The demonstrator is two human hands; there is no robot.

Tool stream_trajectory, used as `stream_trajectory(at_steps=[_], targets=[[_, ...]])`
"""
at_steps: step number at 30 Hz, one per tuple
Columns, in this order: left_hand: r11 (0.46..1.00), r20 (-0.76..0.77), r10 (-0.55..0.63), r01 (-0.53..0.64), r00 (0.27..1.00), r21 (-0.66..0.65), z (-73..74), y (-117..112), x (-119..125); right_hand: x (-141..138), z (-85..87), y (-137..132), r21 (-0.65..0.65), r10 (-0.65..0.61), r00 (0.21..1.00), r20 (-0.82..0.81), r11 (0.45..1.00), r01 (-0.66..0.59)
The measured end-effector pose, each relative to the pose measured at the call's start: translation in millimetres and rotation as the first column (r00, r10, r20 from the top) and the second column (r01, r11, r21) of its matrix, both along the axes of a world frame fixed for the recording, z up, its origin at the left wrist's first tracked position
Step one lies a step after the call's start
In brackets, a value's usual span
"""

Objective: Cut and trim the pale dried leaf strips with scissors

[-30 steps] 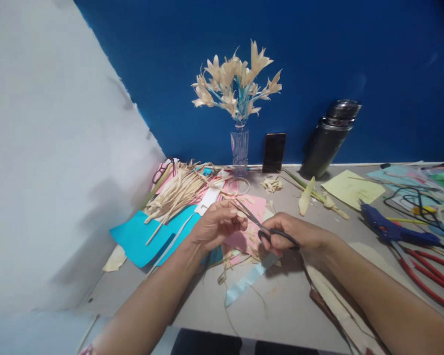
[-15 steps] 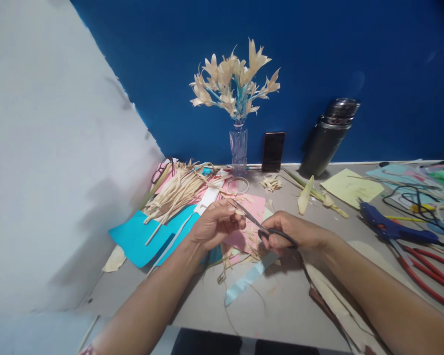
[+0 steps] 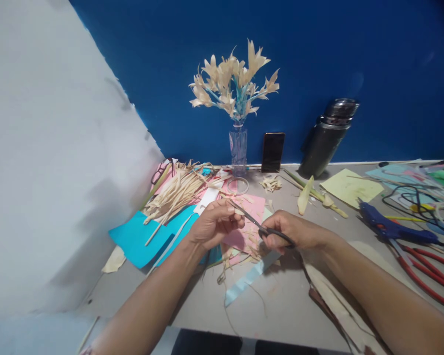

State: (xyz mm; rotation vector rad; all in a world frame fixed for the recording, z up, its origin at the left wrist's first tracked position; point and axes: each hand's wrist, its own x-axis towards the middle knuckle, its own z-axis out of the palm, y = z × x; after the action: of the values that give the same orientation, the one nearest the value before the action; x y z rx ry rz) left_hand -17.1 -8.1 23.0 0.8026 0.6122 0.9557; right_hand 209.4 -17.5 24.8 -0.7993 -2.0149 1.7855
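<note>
My right hand (image 3: 294, 230) grips black-handled scissors (image 3: 261, 226), their blades pointing up-left toward my left hand. My left hand (image 3: 214, 223) is closed in a pinch on a small pale strip of dried leaf, held at the scissor tips. Both hands hover over pink paper (image 3: 250, 217) scattered with pale leaf trimmings. A light blue paper strip (image 3: 246, 281) lies just below the hands.
A heap of dried leaf strips (image 3: 177, 190) and cyan paper (image 3: 144, 236) lie to the left. A vase of leaf flowers (image 3: 239, 98), a phone (image 3: 273, 152) and a dark flask (image 3: 327, 135) stand at the blue wall. A blue glue gun (image 3: 390, 228), red-handled pliers (image 3: 427, 278) and cables lie right.
The scissor blades have closed slightly at the strip; both hands stay almost where they were.
</note>
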Motion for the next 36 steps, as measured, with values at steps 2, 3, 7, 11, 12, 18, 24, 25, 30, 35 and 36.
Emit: stream_trajectory(at_steps=[2, 3, 7, 11, 12, 18, 24, 25, 30, 35, 36], targets=[[1.000, -0.005, 0.000, 0.000, 1.000, 0.000, 0.3, 0.1, -0.1, 0.3, -0.7, 0.0, -0.002, -0.005, 1.000, 0.004, 1.000, 0.005], [1.000, -0.006, 0.001, -0.001, 1.000, -0.001, 0.4, 0.2, -0.1, 0.4, -1.2, -0.1, -0.001, -0.012, 1.000, 0.008, 1.000, 0.012], [1.000, -0.004, 0.009, -0.009, 1.000, -0.009, 1.0, 0.7, -0.2, 0.4, -2.5, -0.5, -0.010, -0.036, 0.999, 0.015, 0.999, 0.036], [1.000, -0.005, 0.005, -0.005, 1.000, -0.003, 1.2, 1.2, -0.8, 0.0, -3.8, -0.6, -0.016, -0.038, 0.999, 0.015, 0.999, 0.038], [1.000, -0.005, 0.005, -0.005, 1.000, 0.000, 1.2, 1.2, -0.8, 0.1, -4.2, -0.5, -0.017, -0.033, 0.999, 0.012, 0.999, 0.034], [1.000, 0.004, 0.009, -0.009, 1.000, 0.002, 2.4, 0.8, -0.2, 1.0, -5.4, -1.0, 0.004, 0.000, 1.000, -0.009, 1.000, 0.000], [1.000, 0.005, 0.012, -0.012, 1.000, -0.007, 3.1, 0.0, 0.3, 0.4, -2.0, -0.9, 0.008, 0.014, 1.000, -0.009, 1.000, -0.014], [1.000, 0.006, 0.011, -0.011, 1.000, -0.007, 3.0, 0.0, 0.3, 0.2, -1.5, -0.8, 0.013, 0.015, 1.000, -0.007, 1.000, -0.015], [1.000, 0.007, 0.012, -0.011, 1.000, -0.014, 3.0, 1.0, 0.0, -0.3, -1.2, -0.4, 0.014, 0.009, 1.000, 0.001, 1.000, -0.009], [1.000, 0.018, 0.006, -0.006, 1.000, -0.004, 3.3, 1.3, 0.1, 0.2, -5.2, -0.4, -0.005, 0.005, 1.000, -0.003, 1.000, -0.005], [1.000, 0.022, 0.003, -0.003, 1.000, 0.000, 3.2, 1.2, 0.1, 0.4, -5.9, -0.4, -0.008, 0.004, 1.000, -0.006, 1.000, -0.004]])
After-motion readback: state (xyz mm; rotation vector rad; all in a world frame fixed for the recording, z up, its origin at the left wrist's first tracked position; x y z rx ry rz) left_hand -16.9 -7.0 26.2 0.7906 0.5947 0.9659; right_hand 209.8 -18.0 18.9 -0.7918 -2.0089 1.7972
